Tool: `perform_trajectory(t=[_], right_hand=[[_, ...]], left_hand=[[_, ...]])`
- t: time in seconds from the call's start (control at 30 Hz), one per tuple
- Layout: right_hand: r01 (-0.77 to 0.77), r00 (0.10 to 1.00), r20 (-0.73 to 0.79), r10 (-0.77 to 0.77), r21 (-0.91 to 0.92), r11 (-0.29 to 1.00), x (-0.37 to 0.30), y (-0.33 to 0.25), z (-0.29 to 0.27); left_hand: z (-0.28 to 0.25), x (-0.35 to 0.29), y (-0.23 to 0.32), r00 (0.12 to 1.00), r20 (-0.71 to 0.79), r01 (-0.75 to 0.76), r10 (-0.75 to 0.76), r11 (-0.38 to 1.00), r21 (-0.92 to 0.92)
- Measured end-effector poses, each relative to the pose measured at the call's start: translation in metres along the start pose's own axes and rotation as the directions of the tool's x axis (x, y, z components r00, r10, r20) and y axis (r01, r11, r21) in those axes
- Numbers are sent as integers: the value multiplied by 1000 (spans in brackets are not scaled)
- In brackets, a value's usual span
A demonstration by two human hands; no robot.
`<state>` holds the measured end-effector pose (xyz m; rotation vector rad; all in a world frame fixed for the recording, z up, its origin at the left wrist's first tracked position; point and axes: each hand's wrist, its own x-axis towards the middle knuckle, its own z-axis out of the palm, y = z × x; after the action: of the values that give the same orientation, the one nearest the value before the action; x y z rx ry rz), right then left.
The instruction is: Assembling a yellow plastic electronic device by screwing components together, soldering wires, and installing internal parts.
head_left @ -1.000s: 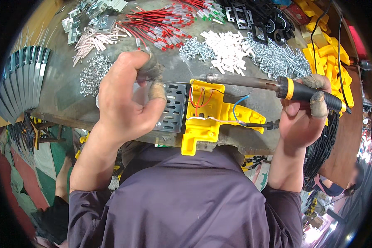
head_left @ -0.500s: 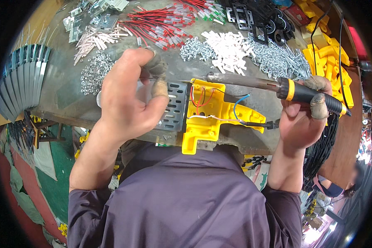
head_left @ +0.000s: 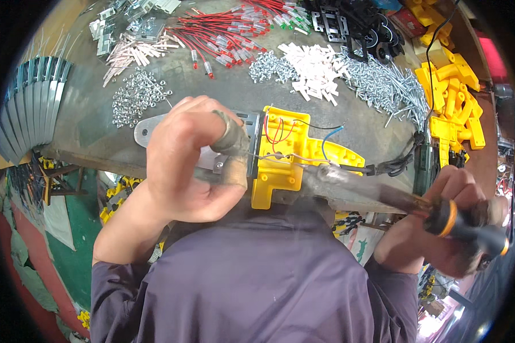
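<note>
In the middle lies a yellow plastic casing half (head_left: 280,178), open side up, with red and black wires inside and a loose blue wire (head_left: 330,139) near its handle. A grey metal body (head_left: 149,130) extends left from it, partly hidden by my left hand (head_left: 183,160). That hand has thumb and forefinger, both with worn coverings, pinched on a thin wire (head_left: 263,156) reaching into the casing. My right hand (head_left: 426,243), smeared by motion, grips a soldering iron (head_left: 377,190). The iron's tip points left, over or near the casing's handle; contact cannot be made out.
Along the table's back lie nuts (head_left: 134,100), white sleeves (head_left: 315,71), screws (head_left: 383,86) and red-wired indicator lamps (head_left: 229,37). Metal strips (head_left: 34,108) fan out at left. Yellow casings (head_left: 458,103) are piled at right, near a black cable (head_left: 397,163).
My right hand has swung the soldering iron down and to the right, its tip dropping from behind the casing to the handle side. My left hand has lowered slightly rightward with its wire over the casing.
</note>
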<state>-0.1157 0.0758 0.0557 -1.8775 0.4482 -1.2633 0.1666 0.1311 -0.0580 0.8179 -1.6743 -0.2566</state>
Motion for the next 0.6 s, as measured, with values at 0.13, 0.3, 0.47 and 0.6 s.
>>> perform_trajectory(t=[0.13,0.3,0.47,0.6], right_hand=[[101,980,182,-85,-83,991,-4,3,5],[116,974,217,-69,-215,970,-6,-2,8],[51,997,68,-32,-313,949,-12,-6,18],[56,998,34,-48,-309,949,-11,-4,19]], left_hand=[[4,-4,-4,1000,-19,-8,8,1000,-6],[1,-10,-7,999,34,-32,30,998,46],[-1,-4,-3,993,99,47,-59,992,120],[8,-4,-6,995,-74,76,-70,993,90]])
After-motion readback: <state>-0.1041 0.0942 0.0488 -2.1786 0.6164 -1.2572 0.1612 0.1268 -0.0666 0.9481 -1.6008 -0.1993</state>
